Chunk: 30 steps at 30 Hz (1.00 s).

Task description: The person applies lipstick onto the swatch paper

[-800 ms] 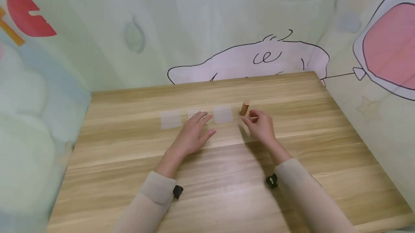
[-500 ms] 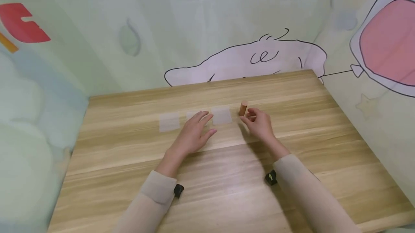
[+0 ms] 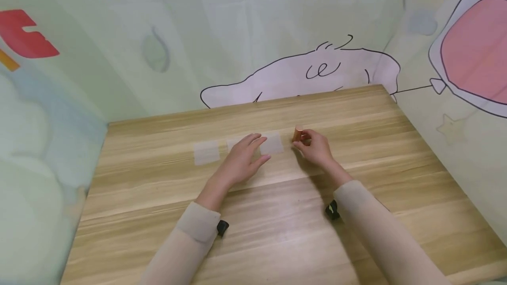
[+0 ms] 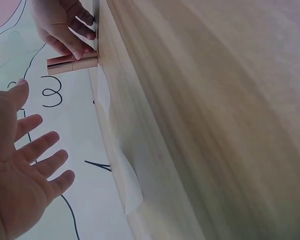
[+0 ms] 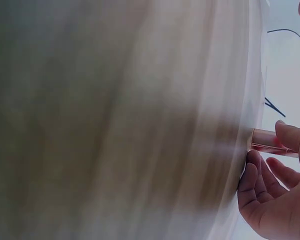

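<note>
A shiny copper-coloured lipstick tube (image 3: 297,134) stands upright on the wooden table, to the right of a row of pale paper squares. My right hand (image 3: 316,147) pinches it low down between thumb and fingers; the right wrist view shows the thumb (image 5: 290,135) against the tube (image 5: 268,140). My left hand (image 3: 240,160) hovers with spread fingers over the middle square (image 3: 233,144), partly hiding it, and holds nothing. The right square (image 3: 272,142) lies between the hands, and the left square (image 3: 207,152) lies beyond my left hand.
The wooden table (image 3: 158,214) ends at a back edge against a printed cloth backdrop (image 3: 222,25). Cloth also hangs along both sides. A small black device (image 3: 332,209) sits at my right cuff and another (image 3: 222,228) at my left.
My right fingers have come in from just beside the lipstick tube and now pinch it. My left hand has shifted slightly to the right, still with its fingers spread.
</note>
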### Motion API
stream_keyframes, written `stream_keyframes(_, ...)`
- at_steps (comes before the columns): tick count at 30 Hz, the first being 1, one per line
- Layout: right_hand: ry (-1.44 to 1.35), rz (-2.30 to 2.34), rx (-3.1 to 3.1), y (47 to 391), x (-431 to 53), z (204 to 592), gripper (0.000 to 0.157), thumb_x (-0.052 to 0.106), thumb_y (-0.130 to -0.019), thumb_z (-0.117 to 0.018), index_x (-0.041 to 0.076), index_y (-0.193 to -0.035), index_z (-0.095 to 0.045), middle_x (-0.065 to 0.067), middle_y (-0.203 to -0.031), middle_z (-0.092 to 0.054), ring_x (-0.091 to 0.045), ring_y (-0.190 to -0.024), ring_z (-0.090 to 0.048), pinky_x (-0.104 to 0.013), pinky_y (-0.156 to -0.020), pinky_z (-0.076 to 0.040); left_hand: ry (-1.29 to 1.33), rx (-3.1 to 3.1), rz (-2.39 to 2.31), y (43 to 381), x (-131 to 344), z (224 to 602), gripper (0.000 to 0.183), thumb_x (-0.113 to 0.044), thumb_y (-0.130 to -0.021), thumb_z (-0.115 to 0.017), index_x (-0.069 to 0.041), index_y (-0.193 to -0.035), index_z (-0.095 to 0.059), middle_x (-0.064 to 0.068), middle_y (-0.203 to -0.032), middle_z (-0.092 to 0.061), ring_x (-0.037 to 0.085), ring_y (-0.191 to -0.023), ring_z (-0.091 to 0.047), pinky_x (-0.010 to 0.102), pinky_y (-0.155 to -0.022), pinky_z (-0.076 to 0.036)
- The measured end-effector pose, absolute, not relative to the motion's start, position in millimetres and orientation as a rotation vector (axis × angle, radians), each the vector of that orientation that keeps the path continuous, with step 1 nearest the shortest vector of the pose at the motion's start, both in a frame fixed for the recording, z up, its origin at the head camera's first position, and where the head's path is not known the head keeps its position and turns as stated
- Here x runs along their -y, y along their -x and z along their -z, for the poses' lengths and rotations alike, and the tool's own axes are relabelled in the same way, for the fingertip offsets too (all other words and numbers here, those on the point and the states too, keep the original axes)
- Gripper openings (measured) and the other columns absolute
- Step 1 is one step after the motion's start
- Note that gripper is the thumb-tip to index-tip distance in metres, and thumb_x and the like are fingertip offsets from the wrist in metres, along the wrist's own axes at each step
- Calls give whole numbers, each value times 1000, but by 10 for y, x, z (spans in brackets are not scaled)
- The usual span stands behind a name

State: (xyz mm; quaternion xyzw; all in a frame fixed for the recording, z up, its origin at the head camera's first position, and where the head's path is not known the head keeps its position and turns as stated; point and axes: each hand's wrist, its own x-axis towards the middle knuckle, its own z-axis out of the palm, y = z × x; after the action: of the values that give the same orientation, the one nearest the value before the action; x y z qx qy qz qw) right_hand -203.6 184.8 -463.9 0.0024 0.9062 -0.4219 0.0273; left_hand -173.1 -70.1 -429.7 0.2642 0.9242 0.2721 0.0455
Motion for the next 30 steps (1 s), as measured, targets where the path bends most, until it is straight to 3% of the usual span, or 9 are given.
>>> stream_keyframes(12, 67, 1274, -2813, 2083, -1789, 4673, 14, 13, -94, -74, 2, -98, -67, -21, -114, -70, -36, -106, -68, -46, -96, -53, -822, -2801, -799, 1813, 603, 4324, 58, -38, -103, -58, -6, -150, -48, 18, -154, -43, 32, -144, -39, 46, -120, -29)
stream_keyframes(20, 238, 1190, -2912, 2068, -1782, 4638, 22, 15, -90, -78, -2, -102, -70, -21, -108, -69, -39, -100, -66, -52, -91, -52, -796, -2838, -784, 1831, 625, 4320, 58, -34, -103, -60, -4, -150, -47, 18, -153, -44, 32, -143, -40, 46, -119, -30)
stream_keyframes(25, 472, 1247, -2864, 2050, -1771, 4576, 15, 11, -88, -80, 4, -99, -72, -13, -107, -73, -32, -98, -69, -44, -81, -59, -777, -2825, -824, 1839, 662, 4306, 60, -35, -102, -62, -3, -151, -45, 18, -154, -43, 33, -143, -39, 48, -119, -30)
stream_keyframes(30, 690, 1299, -2753, 2022, -1732, 4522, 21, 6, -89, -78, 0, -109, -75, -16, -110, -75, -32, -101, -72, -37, -79, -61, -775, -2819, -839, 1810, 709, 4306, 63, -37, -100, -64, -3, -151, -45, 17, -152, -45, 33, -141, -43, 48, -117, -34)
